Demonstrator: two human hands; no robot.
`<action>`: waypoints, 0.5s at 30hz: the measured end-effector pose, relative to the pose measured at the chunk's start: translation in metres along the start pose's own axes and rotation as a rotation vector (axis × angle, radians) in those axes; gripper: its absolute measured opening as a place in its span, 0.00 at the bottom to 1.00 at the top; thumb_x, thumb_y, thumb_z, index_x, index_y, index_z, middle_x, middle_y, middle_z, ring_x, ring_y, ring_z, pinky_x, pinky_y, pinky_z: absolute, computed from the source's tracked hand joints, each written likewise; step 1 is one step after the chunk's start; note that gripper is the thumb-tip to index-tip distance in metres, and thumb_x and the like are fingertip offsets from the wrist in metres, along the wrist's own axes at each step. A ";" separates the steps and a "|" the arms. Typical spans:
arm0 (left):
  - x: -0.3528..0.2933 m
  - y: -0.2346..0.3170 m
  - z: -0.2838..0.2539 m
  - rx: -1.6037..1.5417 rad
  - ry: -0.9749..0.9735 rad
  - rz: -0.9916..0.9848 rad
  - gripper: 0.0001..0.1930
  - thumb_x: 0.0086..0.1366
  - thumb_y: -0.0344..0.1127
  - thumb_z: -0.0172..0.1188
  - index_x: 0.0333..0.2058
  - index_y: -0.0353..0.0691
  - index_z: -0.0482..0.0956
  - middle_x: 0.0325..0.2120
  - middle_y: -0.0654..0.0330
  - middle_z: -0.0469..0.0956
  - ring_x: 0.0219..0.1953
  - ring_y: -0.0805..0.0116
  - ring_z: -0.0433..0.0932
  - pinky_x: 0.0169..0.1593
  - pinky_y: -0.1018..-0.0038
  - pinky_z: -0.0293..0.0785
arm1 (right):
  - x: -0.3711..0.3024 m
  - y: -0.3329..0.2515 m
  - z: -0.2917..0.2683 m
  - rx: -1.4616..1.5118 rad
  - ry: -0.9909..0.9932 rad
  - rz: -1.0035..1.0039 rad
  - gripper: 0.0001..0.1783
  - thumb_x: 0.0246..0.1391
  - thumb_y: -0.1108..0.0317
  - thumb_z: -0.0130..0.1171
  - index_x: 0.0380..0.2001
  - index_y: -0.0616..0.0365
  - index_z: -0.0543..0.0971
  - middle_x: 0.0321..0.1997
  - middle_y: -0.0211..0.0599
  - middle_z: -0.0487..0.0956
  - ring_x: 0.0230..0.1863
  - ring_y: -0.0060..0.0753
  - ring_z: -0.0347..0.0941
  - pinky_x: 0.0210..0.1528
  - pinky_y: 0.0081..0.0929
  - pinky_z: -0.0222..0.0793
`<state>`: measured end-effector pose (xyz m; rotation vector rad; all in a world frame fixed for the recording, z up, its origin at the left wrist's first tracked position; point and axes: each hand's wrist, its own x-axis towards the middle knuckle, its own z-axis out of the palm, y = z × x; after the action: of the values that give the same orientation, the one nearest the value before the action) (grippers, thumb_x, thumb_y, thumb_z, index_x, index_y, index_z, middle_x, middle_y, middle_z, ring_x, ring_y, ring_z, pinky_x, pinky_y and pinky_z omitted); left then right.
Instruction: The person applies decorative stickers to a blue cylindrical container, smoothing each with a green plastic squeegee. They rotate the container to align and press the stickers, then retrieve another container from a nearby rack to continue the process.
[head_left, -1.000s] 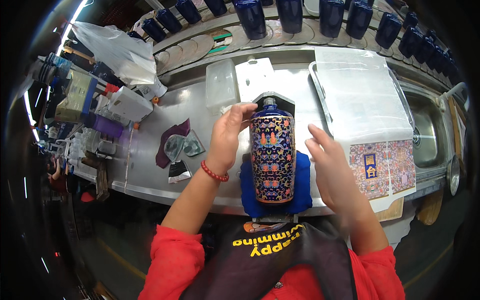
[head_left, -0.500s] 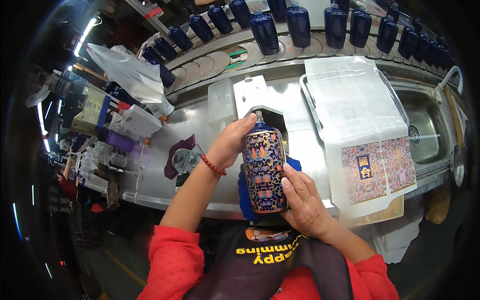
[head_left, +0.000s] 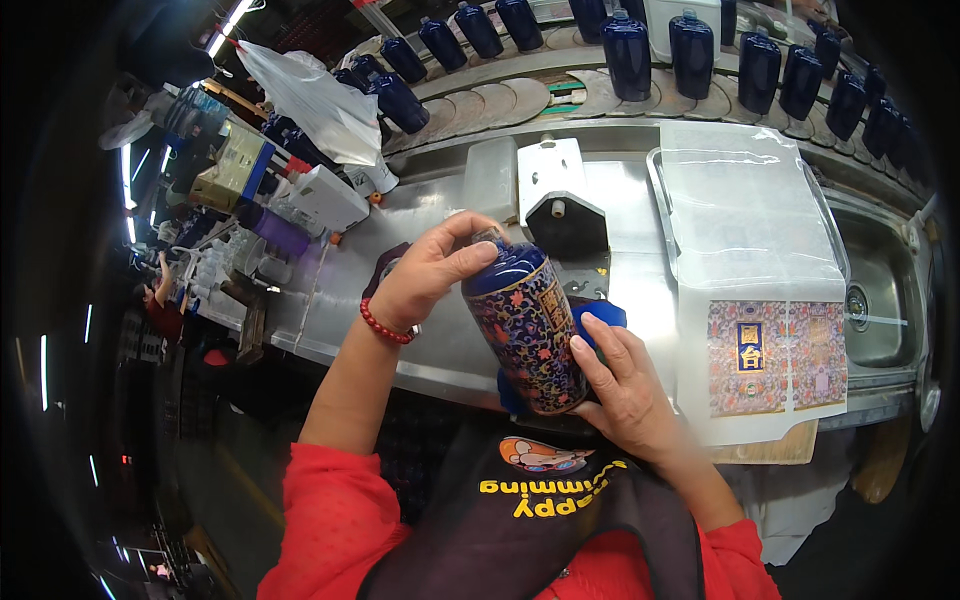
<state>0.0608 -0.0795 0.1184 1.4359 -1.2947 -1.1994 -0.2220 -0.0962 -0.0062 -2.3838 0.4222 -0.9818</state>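
Tilted between my two hands is a dark blue glass bottle wrapped in a patterned floral decal. My left hand, a red bead bracelet at its wrist, grips the bottle's neck and shoulder from the upper left. Lower down, my right hand holds the bottle's right side near its base. Just beyond the bottle stands a white holder with a dark angled front and a small peg. A blue cloth shows partly behind the bottle, at the bench's near edge.
Several blue bottles stand along a conveyor of round plates at the back. Right of me, decal sheets and a translucent sheet lie beside a sink. White plastic bag and boxes are at the left.
The bottle has come away from the holder's peg, turned, and tilted with its neck toward the left. Bottles on the conveyor have shifted, and the whole view has swung a little left.
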 end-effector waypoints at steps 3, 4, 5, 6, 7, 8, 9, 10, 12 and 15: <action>-0.010 0.008 -0.004 0.060 0.012 -0.052 0.15 0.68 0.39 0.62 0.48 0.37 0.77 0.40 0.66 0.78 0.42 0.80 0.75 0.49 0.80 0.71 | -0.003 0.003 -0.012 0.120 0.023 0.000 0.50 0.36 0.69 0.76 0.66 0.59 0.66 0.70 0.49 0.65 0.63 0.59 0.65 0.65 0.50 0.64; -0.014 0.011 -0.005 0.080 0.026 -0.072 0.15 0.66 0.39 0.63 0.47 0.37 0.77 0.40 0.66 0.77 0.42 0.80 0.74 0.49 0.80 0.71 | -0.004 0.004 -0.013 0.108 0.008 0.006 0.51 0.35 0.67 0.77 0.66 0.61 0.66 0.69 0.51 0.65 0.63 0.60 0.64 0.66 0.49 0.63; -0.017 0.014 -0.005 0.094 0.019 -0.063 0.15 0.66 0.39 0.64 0.47 0.37 0.77 0.41 0.66 0.76 0.42 0.80 0.74 0.49 0.81 0.71 | -0.005 0.004 -0.014 0.102 -0.018 0.022 0.51 0.35 0.68 0.77 0.66 0.62 0.66 0.69 0.51 0.65 0.63 0.60 0.64 0.66 0.49 0.63; -0.020 0.017 -0.006 0.110 0.014 -0.052 0.16 0.65 0.38 0.64 0.47 0.37 0.77 0.41 0.66 0.76 0.42 0.80 0.74 0.48 0.81 0.71 | -0.006 0.004 -0.013 0.096 -0.018 0.032 0.51 0.35 0.68 0.77 0.66 0.62 0.66 0.69 0.51 0.65 0.63 0.60 0.64 0.66 0.49 0.63; -0.022 0.019 -0.006 0.127 0.011 -0.041 0.16 0.65 0.38 0.65 0.48 0.37 0.77 0.41 0.66 0.76 0.42 0.80 0.74 0.48 0.81 0.71 | -0.007 0.004 -0.011 0.089 -0.031 0.039 0.51 0.36 0.68 0.77 0.65 0.63 0.66 0.69 0.52 0.65 0.63 0.60 0.64 0.66 0.49 0.63; -0.026 0.022 -0.005 0.102 0.004 -0.012 0.16 0.65 0.36 0.65 0.48 0.38 0.76 0.41 0.67 0.75 0.42 0.81 0.74 0.47 0.82 0.71 | -0.008 0.004 -0.010 0.105 -0.020 0.042 0.50 0.36 0.69 0.77 0.65 0.64 0.66 0.69 0.52 0.65 0.63 0.60 0.64 0.66 0.49 0.63; -0.030 0.024 -0.003 0.149 0.012 -0.015 0.15 0.65 0.36 0.65 0.48 0.38 0.76 0.41 0.67 0.75 0.42 0.81 0.74 0.47 0.82 0.71 | -0.009 0.004 -0.008 0.120 -0.025 0.044 0.50 0.36 0.69 0.77 0.65 0.65 0.66 0.69 0.52 0.65 0.63 0.60 0.64 0.66 0.49 0.63; -0.034 0.027 -0.002 0.184 0.016 -0.011 0.15 0.65 0.36 0.65 0.48 0.38 0.76 0.41 0.67 0.74 0.42 0.81 0.74 0.47 0.82 0.72 | -0.010 0.004 -0.008 0.137 -0.033 0.047 0.50 0.36 0.70 0.77 0.65 0.66 0.66 0.69 0.52 0.65 0.63 0.60 0.64 0.66 0.49 0.63; -0.044 0.031 0.004 0.243 0.046 -0.047 0.14 0.67 0.37 0.65 0.47 0.38 0.75 0.40 0.67 0.74 0.41 0.82 0.72 0.45 0.83 0.71 | -0.012 0.003 -0.010 0.176 -0.028 0.044 0.50 0.37 0.71 0.76 0.65 0.66 0.65 0.69 0.53 0.66 0.63 0.60 0.64 0.66 0.49 0.63; -0.066 0.032 0.018 0.315 0.170 0.021 0.13 0.67 0.37 0.66 0.44 0.38 0.76 0.36 0.70 0.72 0.35 0.84 0.70 0.40 0.85 0.67 | -0.013 0.004 -0.020 0.198 -0.052 0.029 0.48 0.39 0.73 0.75 0.66 0.66 0.65 0.69 0.54 0.66 0.64 0.60 0.64 0.66 0.49 0.62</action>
<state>0.0362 -0.0175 0.1534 1.7027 -1.4189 -0.8637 -0.2456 -0.1002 -0.0039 -2.2143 0.3231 -0.9026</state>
